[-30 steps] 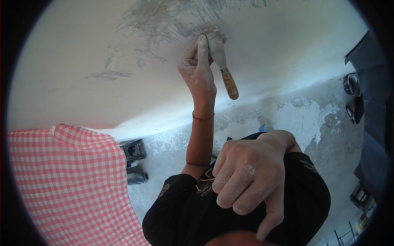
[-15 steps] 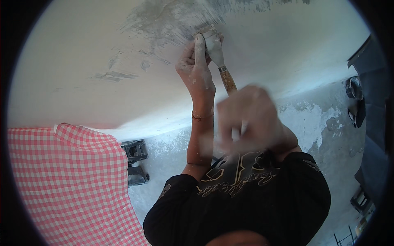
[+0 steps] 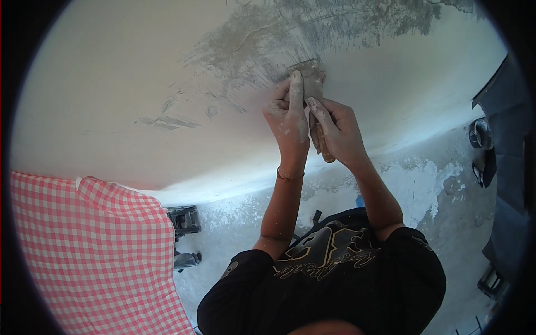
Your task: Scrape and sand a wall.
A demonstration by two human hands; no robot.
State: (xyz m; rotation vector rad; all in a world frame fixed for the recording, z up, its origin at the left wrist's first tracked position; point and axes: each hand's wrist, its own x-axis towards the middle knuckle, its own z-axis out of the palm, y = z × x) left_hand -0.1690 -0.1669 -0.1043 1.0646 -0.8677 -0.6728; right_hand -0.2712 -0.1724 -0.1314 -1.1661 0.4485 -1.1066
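A putty knife (image 3: 314, 85) with a wooden handle is held up against the pale wall (image 3: 111, 72), its blade edge at a rough grey patch (image 3: 251, 47). My left hand (image 3: 288, 109) is closed on the blade, thumb laid along its face. Lower down, my right hand (image 3: 341, 127) wraps the neck and handle, and the handle's end sticks out below the fingers. Whitish dust or plaster coats both hands. Whether the blade touches the wall I cannot tell.
Pink-and-white checked cloth (image 3: 95, 240) covers something at the left. Beside it on the white-splashed floor (image 3: 413, 173) stands a black plastic object (image 3: 184, 221). A dark bucket (image 3: 480, 133) and a dark sheet (image 3: 508, 167) are at the right.
My right hand, blurred and off the tool before, has moved up and now grips the putty knife's handle. My left hand has kept its hold on the blade.
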